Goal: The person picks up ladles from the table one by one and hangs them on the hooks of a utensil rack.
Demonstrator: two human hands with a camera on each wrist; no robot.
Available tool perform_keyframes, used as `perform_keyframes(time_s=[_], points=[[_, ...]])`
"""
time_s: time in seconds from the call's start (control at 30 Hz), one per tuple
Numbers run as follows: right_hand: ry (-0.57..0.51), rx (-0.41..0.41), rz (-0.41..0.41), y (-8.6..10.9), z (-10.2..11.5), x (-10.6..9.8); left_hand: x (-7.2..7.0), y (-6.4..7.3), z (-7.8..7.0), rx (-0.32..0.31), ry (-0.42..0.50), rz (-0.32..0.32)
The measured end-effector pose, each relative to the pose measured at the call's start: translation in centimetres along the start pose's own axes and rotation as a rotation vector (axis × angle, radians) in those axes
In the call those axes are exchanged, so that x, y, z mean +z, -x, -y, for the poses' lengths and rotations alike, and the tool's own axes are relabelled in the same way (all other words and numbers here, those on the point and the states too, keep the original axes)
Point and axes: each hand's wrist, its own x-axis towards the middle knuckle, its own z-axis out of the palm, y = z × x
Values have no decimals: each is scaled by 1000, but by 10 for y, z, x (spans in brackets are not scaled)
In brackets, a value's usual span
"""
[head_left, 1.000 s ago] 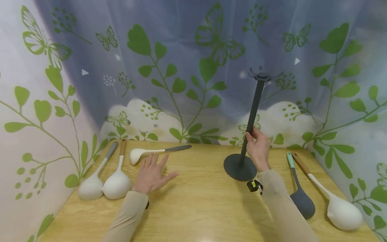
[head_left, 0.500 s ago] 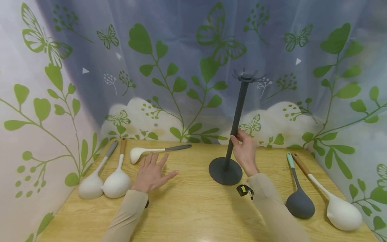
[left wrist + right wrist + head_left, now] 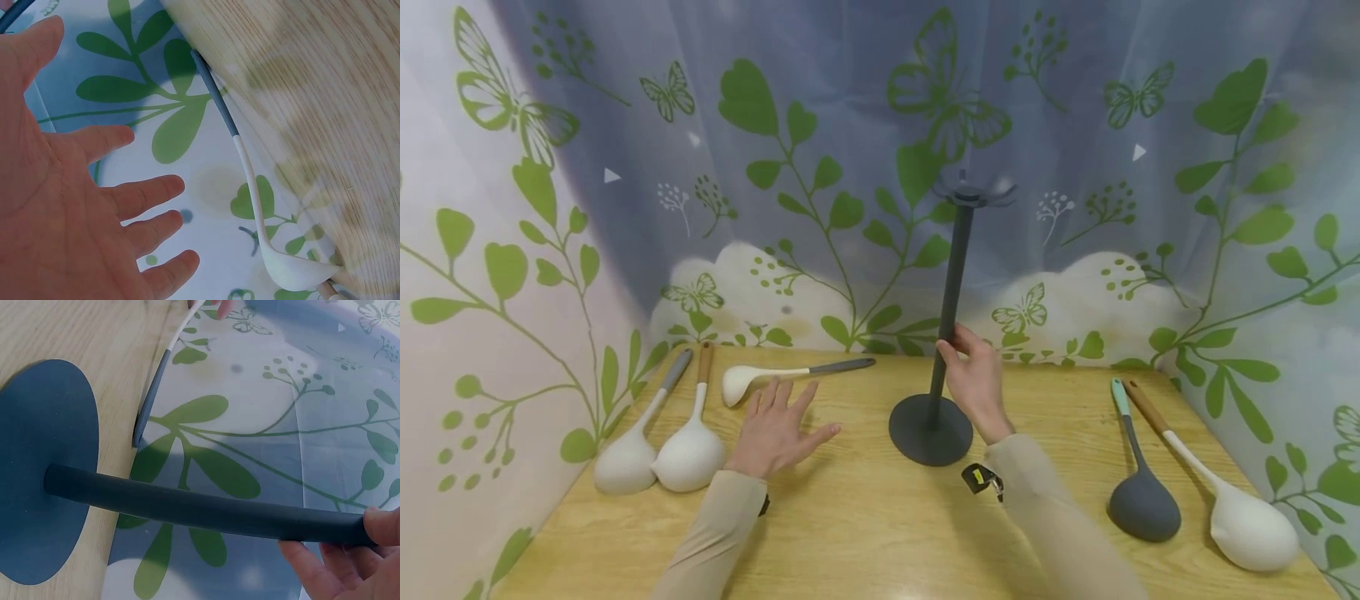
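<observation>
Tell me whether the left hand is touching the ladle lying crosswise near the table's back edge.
Apart. The left wrist view shows it: a strip of patterned backdrop is plainly visible between the left hand and the ladle.

The dark, hook-topped, round-based stand (image 3: 952,292) is upright, midway across the table (image 3: 857,525).

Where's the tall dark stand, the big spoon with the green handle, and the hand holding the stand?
Dark stand (image 3: 955,275): head view, on its upright pole.
Green-handled ladle (image 3: 1145,507): head view, on its dark bowl.
Right hand (image 3: 976,382): head view, on the back of the hand.
</observation>
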Motion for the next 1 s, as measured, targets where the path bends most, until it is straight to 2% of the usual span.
perform_keyframes(time_s=[0.33, 0.53, 1.0], points=[[-15, -25, 11, 3, 4, 7, -2, -1, 0, -3, -2, 20], [-8, 7, 39, 5, 5, 9, -2, -1, 1, -13, 9, 24], [22, -29, 13, 13, 8, 9, -3, -2, 6, -23, 9, 39]])
